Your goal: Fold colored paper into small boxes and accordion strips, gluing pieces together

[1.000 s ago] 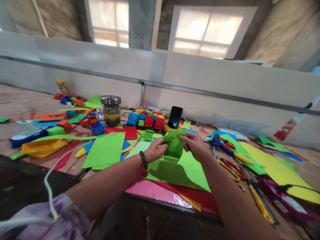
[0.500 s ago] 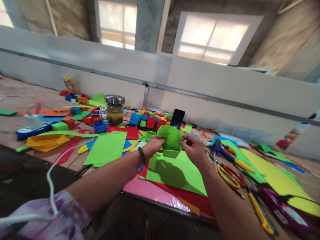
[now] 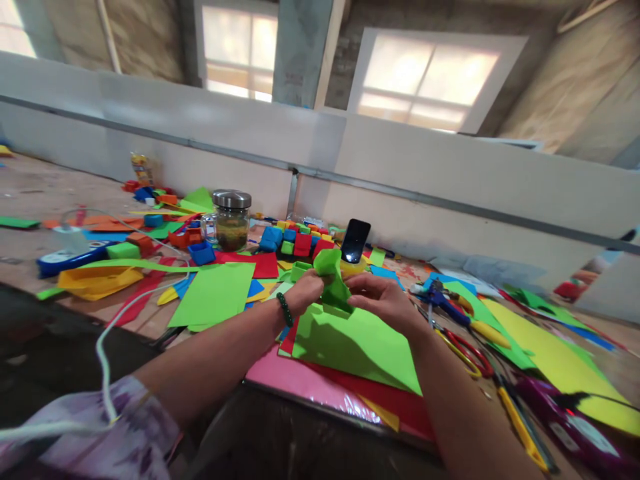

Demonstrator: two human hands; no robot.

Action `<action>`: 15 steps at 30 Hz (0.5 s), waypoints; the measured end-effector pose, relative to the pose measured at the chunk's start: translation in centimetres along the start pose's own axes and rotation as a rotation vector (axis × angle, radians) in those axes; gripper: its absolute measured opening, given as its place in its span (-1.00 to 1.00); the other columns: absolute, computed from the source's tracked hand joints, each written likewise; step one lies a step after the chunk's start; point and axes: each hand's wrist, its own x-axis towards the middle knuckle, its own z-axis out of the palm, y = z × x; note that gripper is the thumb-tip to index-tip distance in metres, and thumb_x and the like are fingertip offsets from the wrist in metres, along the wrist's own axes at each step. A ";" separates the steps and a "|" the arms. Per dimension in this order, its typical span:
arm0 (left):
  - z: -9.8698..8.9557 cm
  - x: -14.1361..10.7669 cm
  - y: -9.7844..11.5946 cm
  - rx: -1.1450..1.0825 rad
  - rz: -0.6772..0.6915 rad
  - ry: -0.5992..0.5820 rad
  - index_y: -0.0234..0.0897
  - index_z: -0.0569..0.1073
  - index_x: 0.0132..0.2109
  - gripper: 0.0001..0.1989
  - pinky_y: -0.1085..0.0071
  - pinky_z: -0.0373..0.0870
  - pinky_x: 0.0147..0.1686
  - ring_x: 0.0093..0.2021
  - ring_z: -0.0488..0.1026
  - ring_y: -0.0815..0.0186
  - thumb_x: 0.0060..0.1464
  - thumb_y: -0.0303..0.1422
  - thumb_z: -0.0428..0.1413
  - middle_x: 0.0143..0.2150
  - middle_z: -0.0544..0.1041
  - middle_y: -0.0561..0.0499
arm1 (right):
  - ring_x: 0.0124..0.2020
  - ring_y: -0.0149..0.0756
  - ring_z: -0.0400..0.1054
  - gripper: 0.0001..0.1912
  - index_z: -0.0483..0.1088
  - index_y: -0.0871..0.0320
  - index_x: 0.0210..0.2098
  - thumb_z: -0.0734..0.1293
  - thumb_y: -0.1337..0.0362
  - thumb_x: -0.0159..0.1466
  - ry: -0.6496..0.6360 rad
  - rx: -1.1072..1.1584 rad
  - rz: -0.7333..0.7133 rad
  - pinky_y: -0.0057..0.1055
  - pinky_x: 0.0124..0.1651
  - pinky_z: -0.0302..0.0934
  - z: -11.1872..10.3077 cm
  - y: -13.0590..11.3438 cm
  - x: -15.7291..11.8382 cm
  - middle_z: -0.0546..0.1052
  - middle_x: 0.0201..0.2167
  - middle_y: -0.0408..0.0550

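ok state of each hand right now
Left hand: closed, holding the green piece.
Right hand: half curled at the green piece's edge; whether its grip is closed cannot be told.

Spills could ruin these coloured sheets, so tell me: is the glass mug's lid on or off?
On: the silver lid covers the top of the glass mug; how tightly, I cannot tell.

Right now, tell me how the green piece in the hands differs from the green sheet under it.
The green piece is folded and curved; the green sheet lies flat. The left hand holds the piece up, while the sheet lies over red paper. The piece looks smaller than the sheet. Both are bright green.
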 end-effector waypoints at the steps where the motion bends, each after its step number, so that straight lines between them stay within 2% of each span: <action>1: -0.1 -0.1 0.2 0.023 -0.027 -0.004 -0.44 0.53 -0.26 -0.72 0.42 0.38 -0.46 -0.49 0.42 0.34 -0.01 -0.26 0.15 -0.47 0.52 -0.05 | -0.24 -0.24 0.43 -0.66 0.53 0.16 -0.23 0.48 0.12 0.04 -0.053 0.017 -0.025 -0.27 -0.16 0.33 -0.4 0.0 -0.1 0.54 -0.22 -0.01; 4: -0.1 -0.4 0.8 0.080 -0.096 -0.018 -0.44 0.53 -0.27 -0.79 0.49 0.30 -0.52 -0.52 0.37 0.38 0.01 -0.34 0.12 -0.49 0.51 -0.02 | -0.14 -0.23 0.41 -0.51 0.49 0.08 -0.08 0.52 0.17 -0.01 -0.125 0.020 -0.092 -0.25 -0.06 0.32 -1.4 0.3 -0.3 0.52 -0.10 0.00; 8: 0.0 -0.6 1.0 0.123 -0.145 -0.024 -0.42 0.53 -0.27 -0.80 0.52 0.25 -0.56 -0.53 0.36 0.39 0.04 -0.36 0.10 -0.51 0.50 0.00 | -0.30 -0.37 0.39 -0.37 0.40 0.01 0.07 0.53 0.24 -0.01 -0.156 -0.006 -0.104 -0.37 -0.21 0.35 -1.9 0.2 -0.5 0.52 -0.15 -0.06; 12: 0.0 -0.4 0.9 0.138 -0.195 -0.026 -0.39 0.53 -0.25 -0.80 0.52 0.28 -0.57 -0.50 0.41 0.36 0.02 -0.35 0.12 -0.46 0.52 -0.01 | -0.28 -0.35 0.42 -0.44 0.44 -0.01 0.03 0.51 0.23 0.02 -0.195 -0.099 -0.122 -0.35 -0.20 0.38 -2.2 -0.4 -0.8 0.47 0.02 -0.02; 15: -0.3 -0.2 0.7 0.077 -0.252 -0.127 -0.35 0.53 -0.19 -0.75 0.50 0.34 -0.53 -0.43 0.46 0.33 -0.05 -0.32 0.18 -0.36 0.55 -0.04 | -0.19 -0.26 0.43 -0.59 0.52 0.03 -0.10 0.50 0.20 0.03 -0.169 -0.258 -0.155 -0.26 -0.10 0.36 -2.5 -0.7 -1.0 0.51 -0.03 -0.02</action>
